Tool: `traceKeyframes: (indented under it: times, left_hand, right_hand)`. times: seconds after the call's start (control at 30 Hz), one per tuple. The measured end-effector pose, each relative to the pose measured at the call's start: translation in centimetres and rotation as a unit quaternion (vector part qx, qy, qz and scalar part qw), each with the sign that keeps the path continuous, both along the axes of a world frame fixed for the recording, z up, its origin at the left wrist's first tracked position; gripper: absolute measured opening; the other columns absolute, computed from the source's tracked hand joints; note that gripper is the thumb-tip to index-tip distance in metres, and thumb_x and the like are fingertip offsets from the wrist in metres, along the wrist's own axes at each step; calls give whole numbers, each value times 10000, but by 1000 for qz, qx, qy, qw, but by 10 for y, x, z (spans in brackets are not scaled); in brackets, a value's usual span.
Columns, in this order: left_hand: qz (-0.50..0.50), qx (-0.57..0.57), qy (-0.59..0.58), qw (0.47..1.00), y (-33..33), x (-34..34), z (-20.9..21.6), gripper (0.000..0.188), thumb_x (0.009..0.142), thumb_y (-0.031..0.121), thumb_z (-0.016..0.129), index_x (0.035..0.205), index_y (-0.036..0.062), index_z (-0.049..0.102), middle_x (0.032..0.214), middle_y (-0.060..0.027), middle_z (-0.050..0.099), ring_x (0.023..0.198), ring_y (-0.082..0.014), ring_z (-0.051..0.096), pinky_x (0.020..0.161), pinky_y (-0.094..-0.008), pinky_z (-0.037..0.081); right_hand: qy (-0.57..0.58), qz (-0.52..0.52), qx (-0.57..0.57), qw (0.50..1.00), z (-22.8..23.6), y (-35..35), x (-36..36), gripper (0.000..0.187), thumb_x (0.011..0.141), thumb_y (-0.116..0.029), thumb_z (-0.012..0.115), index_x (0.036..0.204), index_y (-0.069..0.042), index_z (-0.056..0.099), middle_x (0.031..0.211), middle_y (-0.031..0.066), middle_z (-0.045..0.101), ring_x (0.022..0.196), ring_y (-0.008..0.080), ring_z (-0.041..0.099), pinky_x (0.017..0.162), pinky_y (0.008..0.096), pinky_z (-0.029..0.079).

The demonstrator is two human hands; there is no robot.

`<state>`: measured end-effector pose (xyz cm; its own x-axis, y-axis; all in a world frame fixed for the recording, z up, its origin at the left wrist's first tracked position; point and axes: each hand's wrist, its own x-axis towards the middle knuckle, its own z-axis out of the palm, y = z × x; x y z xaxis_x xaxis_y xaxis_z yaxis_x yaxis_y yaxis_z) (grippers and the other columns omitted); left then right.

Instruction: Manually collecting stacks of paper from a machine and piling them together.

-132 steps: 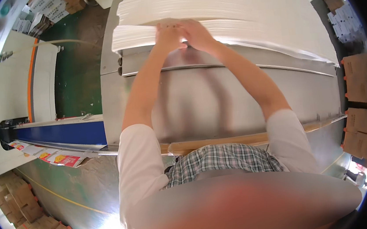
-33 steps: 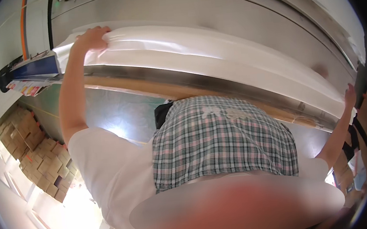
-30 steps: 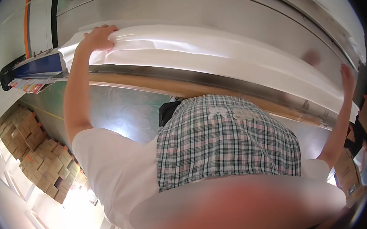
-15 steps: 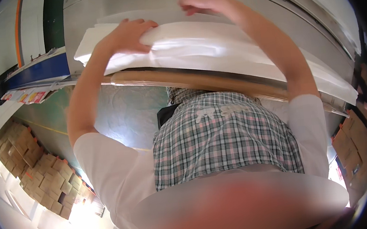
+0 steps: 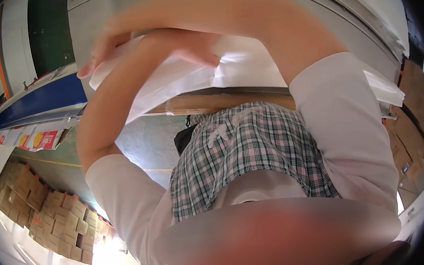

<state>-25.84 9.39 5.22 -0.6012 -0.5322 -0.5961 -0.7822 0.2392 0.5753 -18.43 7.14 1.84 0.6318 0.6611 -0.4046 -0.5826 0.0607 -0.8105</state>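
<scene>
Your white paper (image 5: 249,65) lies at 12 o'clock along the near part of the metal table (image 5: 90,20), its left end toward 10 or 11; your right forearm crosses over your left, so that your right hand (image 5: 106,51) is at that left end, near 11, perhaps to handle the corner; its fingers reach toward 10, but blur hides whether they grip; your left hand (image 5: 191,46) rests on the paper just short of 12, thumb turned down to the sheet, probably to steady it; its other fingers are mostly hidden behind your right arm, so I cannot tell whether they are closed; the brown strip (image 5: 219,101) runs just below the paper, likely edging the table; the blue panel (image 5: 40,102) sits at 10.
</scene>
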Motion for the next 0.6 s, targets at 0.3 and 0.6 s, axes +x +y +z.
traceKeyframes:
  times: [0.3, 0.6]
  left_hand:
    - [55, 182, 80, 978, -61, 32, -55, 649, 651, 467, 630, 1151, 74, 499, 1025, -79, 577, 950, -229, 540, 801, -322, 418]
    - [164, -74, 255, 950, 20, 11, 34, 358, 797, 250, 603, 1095, 62, 539, 1065, -99, 566, 995, -204, 527, 872, -315, 408]
  right_hand:
    - [-205, -349, -194, 894, 64, -108, -108, 260, 818, -276, 578, 907, -32, 584, 785, 39, 596, 716, 109, 555, 656, 246, 455]
    - [-103, -395, -431, 805, 47, -47, -309, 215, 797, -191, 608, 951, -62, 534, 897, 36, 564, 807, 163, 542, 714, 291, 454]
